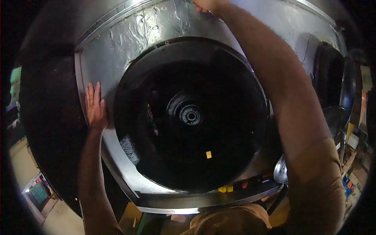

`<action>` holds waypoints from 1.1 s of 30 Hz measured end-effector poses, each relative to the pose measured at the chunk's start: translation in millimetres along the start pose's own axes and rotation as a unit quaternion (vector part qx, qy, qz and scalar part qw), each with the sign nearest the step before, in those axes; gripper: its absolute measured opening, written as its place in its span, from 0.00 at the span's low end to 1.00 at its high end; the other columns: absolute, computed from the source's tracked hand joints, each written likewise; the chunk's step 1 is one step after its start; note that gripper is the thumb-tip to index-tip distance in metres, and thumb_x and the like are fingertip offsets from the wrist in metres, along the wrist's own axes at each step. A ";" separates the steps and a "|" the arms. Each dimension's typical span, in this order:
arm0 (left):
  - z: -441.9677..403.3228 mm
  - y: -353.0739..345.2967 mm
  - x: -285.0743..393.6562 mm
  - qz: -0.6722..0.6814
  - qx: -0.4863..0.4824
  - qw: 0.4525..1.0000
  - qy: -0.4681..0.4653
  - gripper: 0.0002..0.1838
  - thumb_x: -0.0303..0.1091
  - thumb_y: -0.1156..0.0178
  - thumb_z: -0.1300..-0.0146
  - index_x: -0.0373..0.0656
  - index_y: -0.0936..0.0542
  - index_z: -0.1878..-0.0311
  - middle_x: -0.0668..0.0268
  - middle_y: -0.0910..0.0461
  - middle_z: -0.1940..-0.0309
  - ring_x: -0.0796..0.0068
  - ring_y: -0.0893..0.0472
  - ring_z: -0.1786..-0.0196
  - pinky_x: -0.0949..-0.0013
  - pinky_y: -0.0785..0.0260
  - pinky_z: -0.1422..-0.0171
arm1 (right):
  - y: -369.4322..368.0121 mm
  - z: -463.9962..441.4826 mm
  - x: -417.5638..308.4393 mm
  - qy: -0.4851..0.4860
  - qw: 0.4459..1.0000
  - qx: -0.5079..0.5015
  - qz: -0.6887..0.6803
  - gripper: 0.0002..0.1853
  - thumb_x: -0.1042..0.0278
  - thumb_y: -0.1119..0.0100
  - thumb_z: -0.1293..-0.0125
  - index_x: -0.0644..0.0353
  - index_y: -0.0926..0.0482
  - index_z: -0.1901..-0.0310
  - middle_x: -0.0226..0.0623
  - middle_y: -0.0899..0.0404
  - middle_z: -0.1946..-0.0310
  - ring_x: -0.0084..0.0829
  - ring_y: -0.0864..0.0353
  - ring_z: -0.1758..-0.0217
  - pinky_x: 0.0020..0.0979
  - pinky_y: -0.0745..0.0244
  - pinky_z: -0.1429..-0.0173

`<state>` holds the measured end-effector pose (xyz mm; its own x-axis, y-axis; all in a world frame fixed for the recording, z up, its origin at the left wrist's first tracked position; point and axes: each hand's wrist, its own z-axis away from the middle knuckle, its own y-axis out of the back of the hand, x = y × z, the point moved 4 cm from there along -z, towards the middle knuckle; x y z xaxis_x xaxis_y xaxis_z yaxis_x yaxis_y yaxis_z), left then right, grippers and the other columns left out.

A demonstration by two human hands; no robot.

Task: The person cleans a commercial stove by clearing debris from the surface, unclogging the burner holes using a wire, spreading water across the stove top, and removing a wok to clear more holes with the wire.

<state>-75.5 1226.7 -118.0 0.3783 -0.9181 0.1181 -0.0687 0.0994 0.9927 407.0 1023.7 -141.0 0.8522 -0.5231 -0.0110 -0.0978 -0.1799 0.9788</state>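
Observation:
A large round black pan-like surface (219,98) with pale rings at its middle is set in a shiny metal worktop (102,66). My left hand (95,107) lies flat on the metal at the left edge, beside the round rim, fingers stretched out and holding nothing. Across the right side my right arm reaches to the far part of the worktop. My right hand (209,4) is cut by the top of the view there, its fingers curled close to the metal. What they hold, if anything, is hidden.
A small yellow piece (208,154) shows on the black surface. Near the front edge lie a yellow-ended object (226,188) and a spoon-like metal bowl (280,170). Dark rounded pan-like shapes (328,74) stand at the right. A raised metal edge (113,19) runs along the back.

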 end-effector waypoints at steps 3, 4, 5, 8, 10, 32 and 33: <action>-2.0 1.8 1.7 -0.001 -0.001 1.000 0.005 0.32 0.45 0.59 0.29 0.50 0.43 0.22 0.52 0.53 0.20 0.47 0.56 0.19 0.50 0.65 0.18 | 17.7 21.1 1.9 -0.250 0.871 -0.108 -0.409 0.12 0.60 0.38 0.45 0.62 0.15 0.71 0.47 0.16 0.71 0.46 0.16 0.69 0.41 0.22 0.67; -1.3 1.7 3.0 -0.006 -0.005 1.000 0.015 0.32 0.46 0.59 0.29 0.50 0.42 0.23 0.52 0.53 0.20 0.47 0.55 0.19 0.50 0.65 0.18 | 25.7 26.8 -1.6 -0.296 0.872 -0.071 -0.383 0.12 0.60 0.39 0.43 0.61 0.15 0.72 0.45 0.16 0.70 0.45 0.16 0.69 0.40 0.23 0.69; -1.5 0.5 2.9 -0.006 -0.004 1.000 0.017 0.32 0.46 0.59 0.29 0.50 0.42 0.23 0.52 0.53 0.20 0.47 0.55 0.19 0.50 0.65 0.18 | 31.1 28.9 -1.7 -0.342 0.869 -0.033 -0.356 0.12 0.60 0.40 0.41 0.61 0.15 0.73 0.44 0.16 0.69 0.43 0.16 0.69 0.38 0.24 0.71; 0.9 2.8 -4.8 -0.008 -0.006 1.000 0.022 0.32 0.45 0.58 0.29 0.49 0.41 0.23 0.52 0.53 0.21 0.47 0.55 0.19 0.49 0.66 0.18 | 11.0 6.6 7.9 -0.245 0.922 -0.065 -0.293 0.12 0.60 0.40 0.41 0.60 0.15 0.73 0.43 0.16 0.70 0.42 0.16 0.69 0.39 0.24 0.71; 4.1 -3.3 -7.2 0.003 0.006 1.000 0.016 0.31 0.44 0.57 0.29 0.49 0.41 0.23 0.52 0.52 0.21 0.47 0.55 0.19 0.48 0.66 0.18 | -7.4 -3.8 5.5 -0.120 0.978 -0.077 -0.150 0.12 0.60 0.40 0.41 0.59 0.15 0.73 0.42 0.16 0.70 0.42 0.16 0.68 0.39 0.24 0.70; 0.8 2.2 3.3 0.004 0.012 1.000 0.005 0.33 0.34 0.53 0.33 0.50 0.41 0.23 0.51 0.52 0.21 0.44 0.55 0.20 0.49 0.62 0.18 | -62.1 -14.9 12.2 0.065 0.950 -0.208 0.223 0.08 0.56 0.36 0.45 0.50 0.15 0.74 0.36 0.17 0.74 0.36 0.17 0.67 0.38 0.22 0.61; 0.1 2.9 3.3 0.003 0.012 1.000 0.005 0.33 0.34 0.53 0.33 0.50 0.41 0.23 0.51 0.52 0.21 0.44 0.55 0.20 0.49 0.62 0.18 | -45.5 -9.7 11.2 0.065 0.950 -0.207 0.223 0.08 0.56 0.36 0.45 0.50 0.15 0.74 0.36 0.17 0.74 0.36 0.17 0.67 0.38 0.22 0.61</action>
<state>-74.6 1223.9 -114.8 0.3870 -0.9136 0.1247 -0.0935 0.0956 0.9910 426.0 1034.1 -183.7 0.8322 -0.3590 0.4226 -0.2761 0.3928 0.8772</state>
